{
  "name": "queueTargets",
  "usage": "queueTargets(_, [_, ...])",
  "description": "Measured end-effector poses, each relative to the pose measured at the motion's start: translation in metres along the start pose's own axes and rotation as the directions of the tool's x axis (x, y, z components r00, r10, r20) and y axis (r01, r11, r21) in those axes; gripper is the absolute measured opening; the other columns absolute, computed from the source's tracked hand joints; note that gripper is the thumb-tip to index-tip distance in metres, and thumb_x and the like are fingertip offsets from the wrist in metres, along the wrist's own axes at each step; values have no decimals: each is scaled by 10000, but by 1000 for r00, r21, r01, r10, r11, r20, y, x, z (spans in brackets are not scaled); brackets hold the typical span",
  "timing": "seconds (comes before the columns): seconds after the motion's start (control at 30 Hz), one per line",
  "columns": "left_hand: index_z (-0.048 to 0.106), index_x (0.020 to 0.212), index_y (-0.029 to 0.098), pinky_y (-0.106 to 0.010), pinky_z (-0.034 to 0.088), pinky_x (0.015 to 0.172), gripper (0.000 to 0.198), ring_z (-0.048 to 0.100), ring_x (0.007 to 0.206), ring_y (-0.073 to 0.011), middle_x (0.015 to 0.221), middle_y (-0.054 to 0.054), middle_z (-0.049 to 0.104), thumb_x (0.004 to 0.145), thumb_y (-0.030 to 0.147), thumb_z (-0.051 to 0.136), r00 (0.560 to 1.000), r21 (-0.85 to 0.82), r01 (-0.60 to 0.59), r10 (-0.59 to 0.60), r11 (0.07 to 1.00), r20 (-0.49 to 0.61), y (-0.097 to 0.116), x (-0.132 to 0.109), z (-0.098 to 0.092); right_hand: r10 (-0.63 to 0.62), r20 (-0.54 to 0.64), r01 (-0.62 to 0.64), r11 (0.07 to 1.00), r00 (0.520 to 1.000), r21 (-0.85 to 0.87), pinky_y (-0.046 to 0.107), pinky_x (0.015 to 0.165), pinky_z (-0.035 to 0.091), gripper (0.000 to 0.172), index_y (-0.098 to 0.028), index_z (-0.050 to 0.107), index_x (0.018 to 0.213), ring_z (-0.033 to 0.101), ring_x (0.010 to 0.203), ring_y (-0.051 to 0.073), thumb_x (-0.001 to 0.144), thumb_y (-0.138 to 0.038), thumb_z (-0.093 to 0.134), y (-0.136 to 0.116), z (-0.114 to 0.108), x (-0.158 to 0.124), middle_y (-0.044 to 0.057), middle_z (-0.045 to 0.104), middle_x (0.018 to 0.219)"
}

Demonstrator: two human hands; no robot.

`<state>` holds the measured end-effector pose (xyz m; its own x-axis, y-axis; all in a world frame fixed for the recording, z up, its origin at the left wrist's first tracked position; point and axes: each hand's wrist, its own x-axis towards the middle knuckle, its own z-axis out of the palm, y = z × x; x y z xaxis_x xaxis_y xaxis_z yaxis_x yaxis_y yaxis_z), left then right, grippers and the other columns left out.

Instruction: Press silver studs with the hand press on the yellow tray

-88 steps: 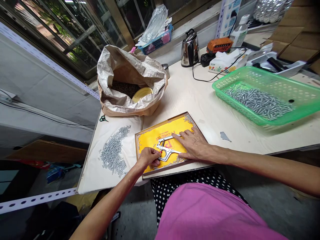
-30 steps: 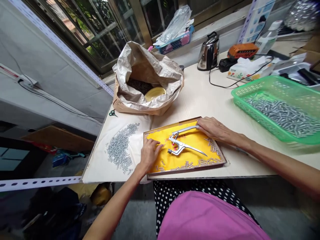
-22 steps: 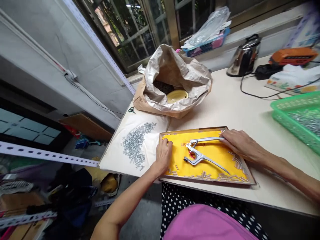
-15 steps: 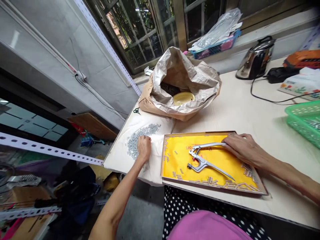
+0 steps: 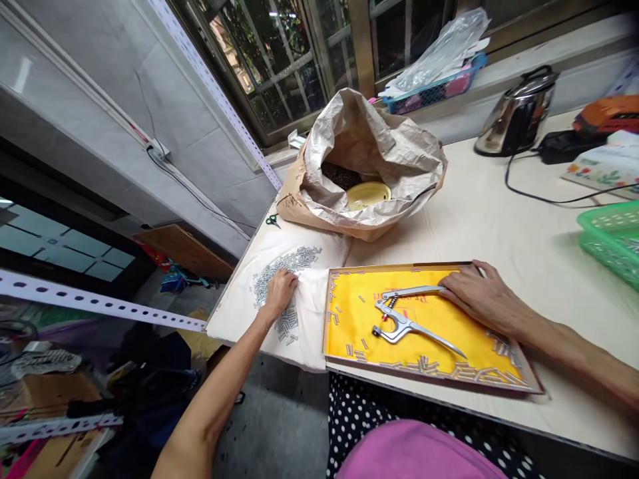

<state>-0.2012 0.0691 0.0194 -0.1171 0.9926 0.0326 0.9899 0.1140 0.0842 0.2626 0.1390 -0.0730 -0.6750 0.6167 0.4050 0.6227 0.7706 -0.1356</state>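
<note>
My left hand (image 5: 281,291) is closed over a pile of small metal pins (image 5: 287,322) on the white cloth (image 5: 312,332); whatever its fingers hold is hidden. My right hand (image 5: 476,293) rests at the back right of a shallow tray (image 5: 449,266) lined in yellow, its fingers around the end of one handle of the metal hand pliers (image 5: 407,326). The pliers lie in the tray with their handles spread apart. More small pins (image 5: 424,364) lie along the tray's front, left and right edges.
A large open paper sack (image 5: 324,216) with a yellow bowl (image 5: 368,195) in it stands behind the tray. Small green scissors (image 5: 272,220) lie left of it. A kettle (image 5: 516,113), its cord and a green basket (image 5: 612,243) are at the right.
My left hand has shifted slightly left over the pile, uncovering more pins at its front. My right hand stays at the pliers' handle and tray edge.
</note>
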Motion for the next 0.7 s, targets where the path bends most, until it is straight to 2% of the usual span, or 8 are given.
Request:
queueTargets(0.07, [734,888,146,-320,478,824,176,630,909,-218,952,-93,728,882,234,582,991,-261,126,-131,957,1,17,-5,-4,-6,-3,6,1000,1000,-8,514,1021,251,441,-228,595,833,546,771,216,1044,-444,273,-4,-6,3,29,628,752])
queueTargets(0.13, [745,899,148,-288,502,746,188,660,790,-189,910,-72,752,855,275,614,982,-493,188,-170,849,81,44,-16,-6,-10,4,10,1000,1000,-15,511,1026,249,433,-224,598,843,540,770,205,1048,-403,262,-8,-13,6,30,627,767])
queueTargets(0.23, [764,902,167,-256,516,703,194,681,752,-176,890,-51,770,821,303,651,983,-665,156,-48,730,179,95,-39,-2,-6,23,8,998,1000,-55,505,1019,256,414,-214,606,871,530,793,201,1048,-355,259,-14,-24,11,40,627,792])
queueTargets(0.3, [769,868,173,-250,524,735,164,697,797,-179,891,-51,775,817,283,659,980,-700,126,21,702,197,126,-54,4,-3,15,5,995,1000,-96,502,1016,257,397,-213,614,880,514,796,202,1042,-326,269,-18,-32,14,48,631,798])
queueTargets(0.37, [771,850,176,-253,530,759,140,705,817,-181,891,-50,778,818,262,665,978,-699,105,52,708,201,147,-65,11,-10,7,10,991,1000,-137,499,1019,249,379,-215,617,879,503,803,201,1036,-306,285,-21,-40,17,48,636,798])
queueTargets(0.47, [771,850,177,-258,536,749,123,707,795,-178,876,-49,777,827,238,667,977,-674,99,58,732,206,162,-71,21,-25,0,25,983,1000,-180,497,1025,231,364,-215,613,867,498,812,199,1035,-289,298,-25,-49,19,47,641,800])
queueTargets(0.7, [765,815,161,-255,512,718,110,692,762,-168,822,-47,758,839,214,671,979,-608,54,78,792,189,168,-71,26,-45,-13,41,973,999,-226,505,1026,209,339,-200,617,867,510,813,200,1033,-254,326,-28,-54,19,48,649,806])
